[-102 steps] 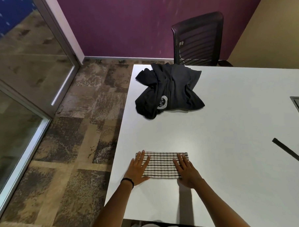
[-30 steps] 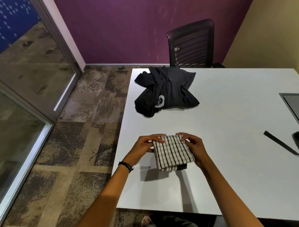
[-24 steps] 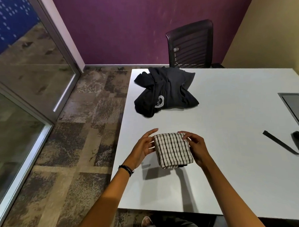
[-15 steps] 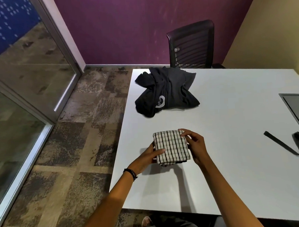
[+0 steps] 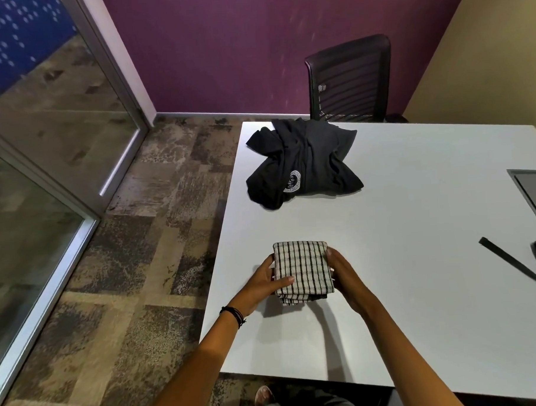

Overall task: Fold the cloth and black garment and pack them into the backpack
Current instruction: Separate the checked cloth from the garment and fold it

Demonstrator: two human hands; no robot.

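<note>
Checked cloth (image 5: 302,270): folded to a compact multi-layer pad, near front-left of counter (image 5: 415,227), betw. both hands. Est. light, soft, non-fragile, not slippery. Layers likely to slump or fan open if held by one edge, so take hold at opposite sides w/ thumbs on top, fingers under. State of left hand (image 5: 261,287): curled round the left edge, thumb laid across the top. State of right hand (image 5: 345,274): cupped against the right edge, thumb at far corner, fingertips hidden. Cannot tell if the pad rests on the counter or is just lifted. Black garment (image 5: 308,164): crumpled, unfolded, far-left of counter, well apart. Est. soft, heavier, a two-hand item.
</note>
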